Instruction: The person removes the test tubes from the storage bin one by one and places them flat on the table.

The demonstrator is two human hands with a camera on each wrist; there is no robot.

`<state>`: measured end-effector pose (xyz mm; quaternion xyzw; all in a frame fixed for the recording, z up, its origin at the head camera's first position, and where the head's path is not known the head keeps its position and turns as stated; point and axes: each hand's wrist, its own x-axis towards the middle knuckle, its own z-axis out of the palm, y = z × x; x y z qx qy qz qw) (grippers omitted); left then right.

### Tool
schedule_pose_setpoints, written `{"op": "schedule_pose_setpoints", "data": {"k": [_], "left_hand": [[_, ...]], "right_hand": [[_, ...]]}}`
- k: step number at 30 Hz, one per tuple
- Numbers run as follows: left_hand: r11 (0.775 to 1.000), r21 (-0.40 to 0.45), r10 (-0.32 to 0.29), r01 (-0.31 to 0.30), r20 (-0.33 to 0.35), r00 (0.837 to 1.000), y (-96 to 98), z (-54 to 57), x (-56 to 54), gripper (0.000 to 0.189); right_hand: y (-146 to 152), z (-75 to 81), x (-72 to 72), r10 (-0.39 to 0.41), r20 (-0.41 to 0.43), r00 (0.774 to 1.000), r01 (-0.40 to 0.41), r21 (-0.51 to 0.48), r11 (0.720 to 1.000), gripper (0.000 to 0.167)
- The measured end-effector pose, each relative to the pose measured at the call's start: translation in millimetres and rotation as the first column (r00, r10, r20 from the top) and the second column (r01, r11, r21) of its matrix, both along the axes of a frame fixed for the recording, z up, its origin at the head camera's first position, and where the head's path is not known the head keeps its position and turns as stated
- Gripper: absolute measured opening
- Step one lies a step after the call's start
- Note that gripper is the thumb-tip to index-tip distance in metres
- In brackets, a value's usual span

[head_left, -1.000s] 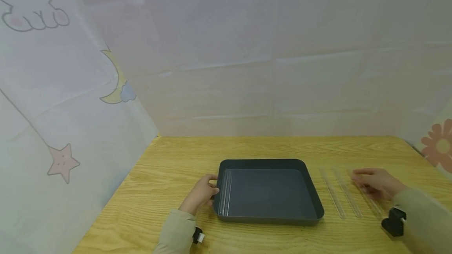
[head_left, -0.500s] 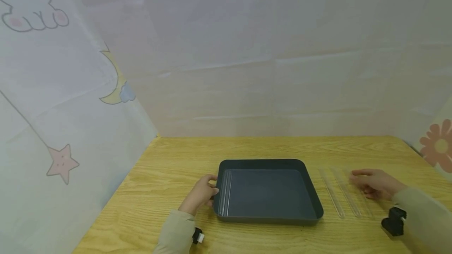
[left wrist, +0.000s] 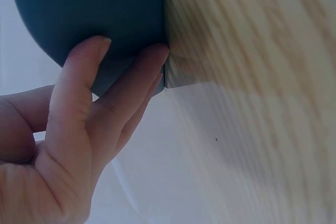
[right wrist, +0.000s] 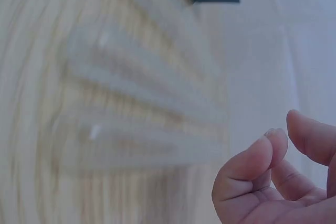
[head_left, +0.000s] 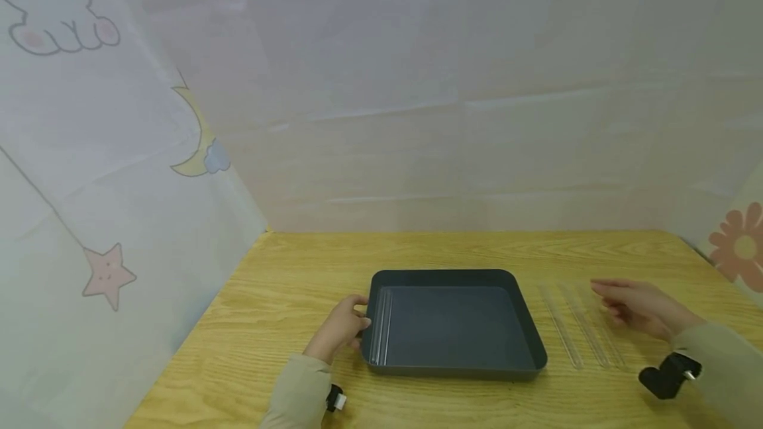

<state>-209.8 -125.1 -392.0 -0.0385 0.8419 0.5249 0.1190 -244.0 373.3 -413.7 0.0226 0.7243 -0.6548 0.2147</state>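
A dark grey tray (head_left: 456,330) lies on the table, with clear test tubes (head_left: 380,330) side by side along its left inner wall. My left hand (head_left: 341,326) rests against the tray's left side. In the left wrist view its fingertips (left wrist: 155,53) touch the tray's outer wall (left wrist: 105,3). Right of the tray, three clear test tubes lie roughly parallel: a left one (head_left: 562,330), a middle one (head_left: 586,330) and a right one (head_left: 610,339). My right hand (head_left: 640,306) hovers just right of them, fingers loosely bent, holding nothing.
The wooden table (head_left: 310,250) ends at a pale patterned curtain (head_left: 387,151) at the back and left. A black wrist camera (head_left: 666,376) sits under the right wrist, and another (head_left: 335,398) is at the left.
The rightmost test tube has shifted left, closer to the other two. My right hand has let it go and drawn slightly right. The left hand and tray stay put.
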Motion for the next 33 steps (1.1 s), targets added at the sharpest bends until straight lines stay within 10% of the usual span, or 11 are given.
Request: {"op": "schedule_pose_setpoints", "data": {"k": [6, 33], "left_hand": [[1.000, -0.002, 0.003, -0.003, 0.008, 1.000, 0.3, -2.2, -0.9, 0.043], [0.999, 0.035, 0.012, -0.012, 0.020, 1.000, 0.1, -3.8, -2.6, 0.044]], "right_hand": [[-15.8, 10.1, 1.6, 0.070, 0.038, 0.997, -0.061, -0.203, 0.977, 0.016], [-80.7, 22.1, -0.8, 0.125, 0.028, 0.992, -0.103, -0.398, 0.912, 0.019]]}}
